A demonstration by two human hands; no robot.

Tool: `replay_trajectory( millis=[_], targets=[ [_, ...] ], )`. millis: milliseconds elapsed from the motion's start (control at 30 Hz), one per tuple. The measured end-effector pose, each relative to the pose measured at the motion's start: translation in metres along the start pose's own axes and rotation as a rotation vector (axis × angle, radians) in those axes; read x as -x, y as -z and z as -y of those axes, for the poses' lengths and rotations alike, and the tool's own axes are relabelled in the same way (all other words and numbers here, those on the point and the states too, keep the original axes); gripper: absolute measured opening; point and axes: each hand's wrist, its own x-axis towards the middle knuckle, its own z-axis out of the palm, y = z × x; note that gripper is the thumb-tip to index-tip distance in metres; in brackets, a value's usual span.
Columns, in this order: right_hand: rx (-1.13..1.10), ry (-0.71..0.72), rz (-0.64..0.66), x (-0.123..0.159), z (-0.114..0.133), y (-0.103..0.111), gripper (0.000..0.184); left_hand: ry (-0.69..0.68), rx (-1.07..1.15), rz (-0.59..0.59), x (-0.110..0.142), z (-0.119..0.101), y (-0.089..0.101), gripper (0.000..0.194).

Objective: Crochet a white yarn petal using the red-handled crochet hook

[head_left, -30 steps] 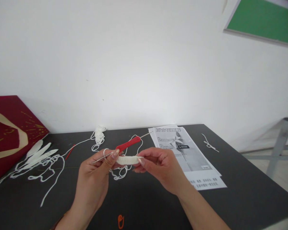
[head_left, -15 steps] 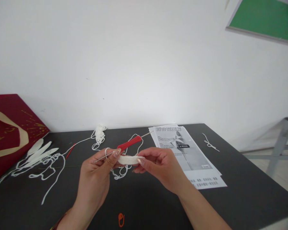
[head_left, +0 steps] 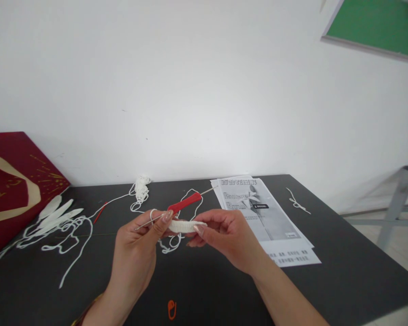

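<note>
Head view: both hands meet above the dark table [head_left: 204, 290], just in front of the person.
Left hand [head_left: 139, 246]: pinches one end of the white crocheted strip [head_left: 187, 225], with yarn looped over a finger and a thin needle at its fingertips.
Right hand [head_left: 229, 235]: fingertips grip the strip's other end.
Red-handled hook [head_left: 185, 202]: just behind the strip.
Printed sheets [head_left: 265, 219]: right of the hands.
Loose white yarn [head_left: 64, 228]: left, near a red bag [head_left: 10, 185].

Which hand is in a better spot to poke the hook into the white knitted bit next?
Probably the left hand: it grips the red-handled crochet hook, while the right hand pinches the white crocheted strip at its other end.
</note>
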Motion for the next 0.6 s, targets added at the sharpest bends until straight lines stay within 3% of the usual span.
replay_trajectory(
  millis=[600],
  targets=[
    [0.046,0.002,0.031,-0.0014,-0.0002,-0.0007,0.033,0.035,-0.011,0.022,0.0005,-0.001,-0.0018,0.011]
  ],
)
